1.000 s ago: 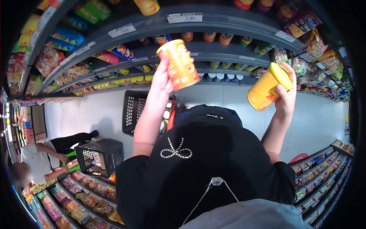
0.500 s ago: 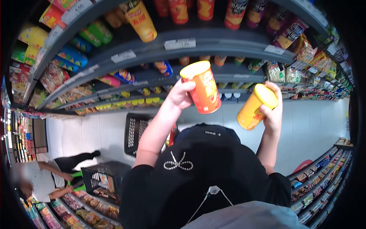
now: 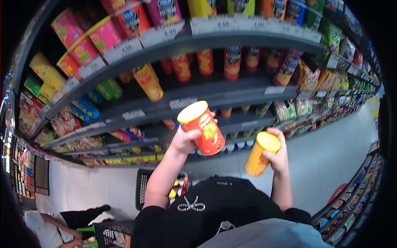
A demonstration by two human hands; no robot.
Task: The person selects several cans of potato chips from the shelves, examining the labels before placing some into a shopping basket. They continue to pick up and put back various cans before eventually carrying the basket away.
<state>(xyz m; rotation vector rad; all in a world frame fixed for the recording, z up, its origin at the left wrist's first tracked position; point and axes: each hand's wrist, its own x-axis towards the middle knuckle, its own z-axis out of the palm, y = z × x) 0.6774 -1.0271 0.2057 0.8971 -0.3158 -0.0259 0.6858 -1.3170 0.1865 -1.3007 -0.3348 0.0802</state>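
Note:
My left hand (image 3: 183,140) is wrapped round a red chip canister (image 3: 210,135), its yellow lid uppermost and the can tilted to the left. The printed front, with a brand logo, faces me. In my right hand (image 3: 279,156) is a yellow-orange chip canister (image 3: 255,162), tilted with its yellow lid up and to the right. Both cans are apart from each other, held in front of a snack shelf (image 3: 244,96). On that shelf, a yellow canister (image 3: 149,84) leans beside several red ones.
A dark basket (image 3: 142,186) with several lidded items stands on the floor to the left. At the lower left, another person (image 3: 45,229) is beside a black basket (image 3: 113,235) with green handles. Price tags (image 3: 165,35) line the upper shelf; another shelf rack (image 3: 351,202) runs along the right.
The view has tilted up, bringing the upper shelf's canisters into sight. Both held cans appear lower and slightly further left, and both remain in my hands.

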